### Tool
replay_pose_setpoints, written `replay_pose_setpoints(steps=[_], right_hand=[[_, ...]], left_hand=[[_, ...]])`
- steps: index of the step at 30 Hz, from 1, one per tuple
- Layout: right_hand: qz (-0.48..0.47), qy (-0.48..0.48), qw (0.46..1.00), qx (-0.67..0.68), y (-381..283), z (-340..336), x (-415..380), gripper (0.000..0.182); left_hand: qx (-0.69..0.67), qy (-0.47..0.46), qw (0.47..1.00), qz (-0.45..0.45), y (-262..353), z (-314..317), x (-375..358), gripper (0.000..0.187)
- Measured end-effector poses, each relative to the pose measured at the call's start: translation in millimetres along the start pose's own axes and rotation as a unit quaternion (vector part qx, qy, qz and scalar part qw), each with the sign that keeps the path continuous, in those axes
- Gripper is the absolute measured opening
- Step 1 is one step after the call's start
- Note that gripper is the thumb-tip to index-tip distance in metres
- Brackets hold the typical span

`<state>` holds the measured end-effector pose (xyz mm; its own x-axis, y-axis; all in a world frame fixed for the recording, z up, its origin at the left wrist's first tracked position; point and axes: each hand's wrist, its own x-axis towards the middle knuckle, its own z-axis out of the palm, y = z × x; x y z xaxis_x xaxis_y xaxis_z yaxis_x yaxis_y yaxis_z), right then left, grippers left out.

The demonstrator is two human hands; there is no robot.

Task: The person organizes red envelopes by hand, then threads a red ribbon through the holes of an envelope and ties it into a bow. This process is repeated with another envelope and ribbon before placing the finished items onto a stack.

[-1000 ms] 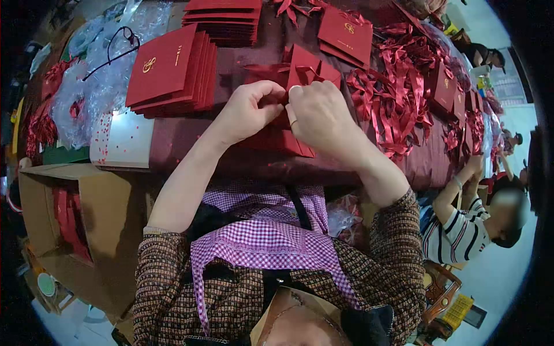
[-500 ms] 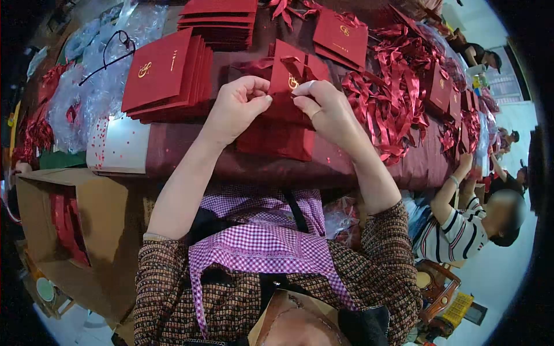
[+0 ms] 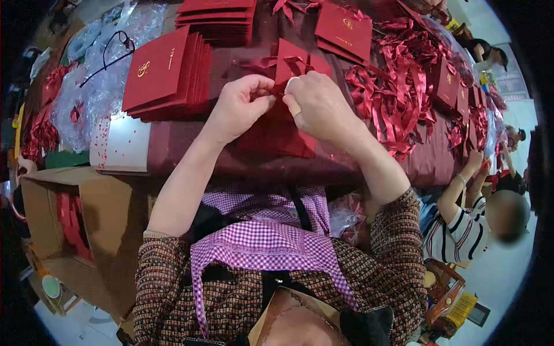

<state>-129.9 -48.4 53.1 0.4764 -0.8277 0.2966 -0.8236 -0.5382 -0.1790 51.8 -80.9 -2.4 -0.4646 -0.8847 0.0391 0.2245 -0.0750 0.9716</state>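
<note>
Both my hands are at a red bag [image 3: 287,57] with a dark red ribbon [image 3: 262,61] on it, at the middle of the table. My left hand [image 3: 245,106] pinches with thumb and forefinger at the left of the bag; what lies between its fingertips is too small to tell. Close beside it, my right hand [image 3: 317,104] is closed over the ribbon and covers the front of the bag. More red bag material [image 3: 271,141] lies below the hands, partly hidden by them.
Stacks of red bags [image 3: 158,72] stand left, behind [image 3: 216,20] and at the back right [image 3: 344,32]. A ribbon heap [image 3: 398,98] lies right. Clear plastic [image 3: 75,109] and an open carton [image 3: 104,230] are left. A co-worker [image 3: 461,230] is at the right.
My right hand has moved left, nearer my left hand, and turned so that it covers the gold print. My left hand has barely moved. The view has shifted slightly.
</note>
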Motion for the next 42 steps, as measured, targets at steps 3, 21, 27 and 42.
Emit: replay_pose_setpoints(steps=[3, 21, 27, 42], right_hand=[[-0.04, -0.007, 0.995, -0.091, -6, 1, 5, 0.011], [-0.051, -0.05, 0.99, -0.119, -22, -5, 12, 0.015], [0.182, -0.136, 0.961, 0.157, 0, -21, 22, 0.013], [0.112, -0.024, 0.94, 0.322, 22, -8, -11, 0.022]], left_hand=[[0.195, 0.013, 0.972, 0.132, 0, 0, 1, 0.019], [0.151, -0.062, 0.98, 0.113, 7, -3, 3, 0.018], [0.02, -0.035, 0.999, 0.003, 11, 1, 3, 0.018], [0.199, -0.038, 0.971, 0.124, 3, -3, 3, 0.014]])
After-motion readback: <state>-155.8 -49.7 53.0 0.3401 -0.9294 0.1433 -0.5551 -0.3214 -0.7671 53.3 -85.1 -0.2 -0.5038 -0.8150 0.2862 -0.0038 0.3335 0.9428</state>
